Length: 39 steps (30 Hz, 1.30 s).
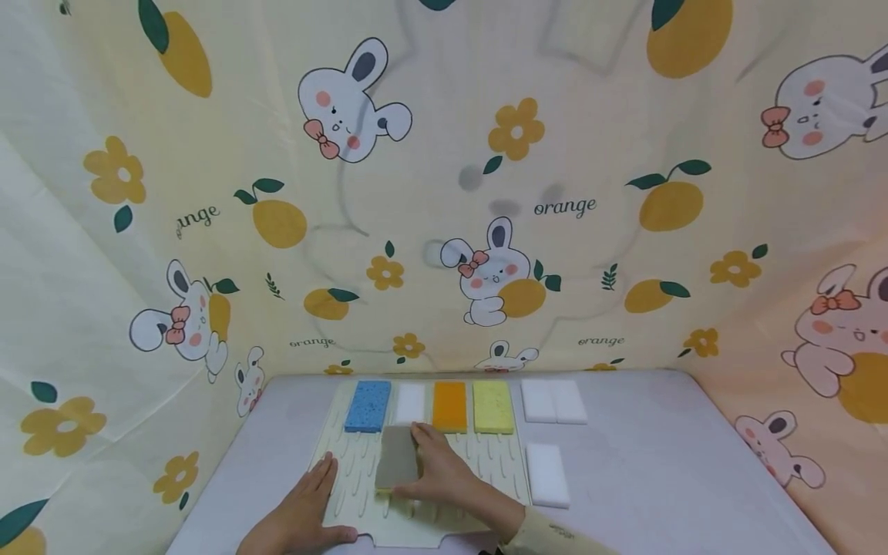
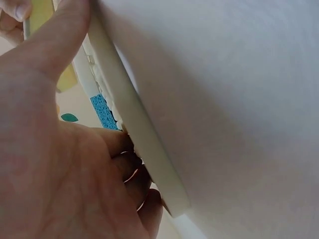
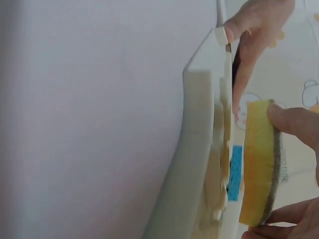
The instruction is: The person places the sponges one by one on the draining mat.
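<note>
Right fingers (image 1: 428, 438) and thumb (image 3: 291, 121), grey-yellow sponge (image 3: 259, 164) gripped between, above board (image 1: 487, 479)

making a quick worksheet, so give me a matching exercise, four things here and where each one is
1. blue sponge
2. orange sponge
3. grey-topped sponge
4. left hand

A. at the left edge of the board
B. leftmost in the back row
C. in the right hand
D. between white block and yellow sponge

Pairs: 1-B, 2-D, 3-C, 4-A
</note>
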Tool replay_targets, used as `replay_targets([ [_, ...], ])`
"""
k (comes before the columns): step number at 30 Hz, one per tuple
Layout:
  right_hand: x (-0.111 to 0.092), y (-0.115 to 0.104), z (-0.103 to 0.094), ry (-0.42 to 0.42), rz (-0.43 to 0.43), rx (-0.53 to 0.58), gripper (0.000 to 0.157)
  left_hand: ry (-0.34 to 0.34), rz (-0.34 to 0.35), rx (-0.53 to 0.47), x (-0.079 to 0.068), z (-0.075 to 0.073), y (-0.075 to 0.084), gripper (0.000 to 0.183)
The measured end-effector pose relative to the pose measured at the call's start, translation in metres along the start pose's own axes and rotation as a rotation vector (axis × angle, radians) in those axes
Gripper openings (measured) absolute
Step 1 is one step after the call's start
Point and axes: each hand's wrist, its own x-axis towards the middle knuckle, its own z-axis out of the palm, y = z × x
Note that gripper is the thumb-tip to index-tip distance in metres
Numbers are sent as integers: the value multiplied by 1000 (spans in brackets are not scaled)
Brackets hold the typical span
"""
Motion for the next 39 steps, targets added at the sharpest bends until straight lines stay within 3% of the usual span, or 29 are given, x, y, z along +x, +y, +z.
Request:
replay_targets([
  [10, 7, -11, 19, 40, 32, 5, 113, -5, 6, 14, 3, 1, -3, 133],
  [21, 16, -22, 29, -12, 85, -23, 115, -10, -5, 28, 4, 1, -2, 132],
  [28, 21, -26, 34, -25, 75, -39, 113, -9, 1, 24, 3, -1, 0, 132],
  [39, 24, -36, 40, -47, 76, -70, 117, 19, 83, 21, -4, -4, 1, 127],
])
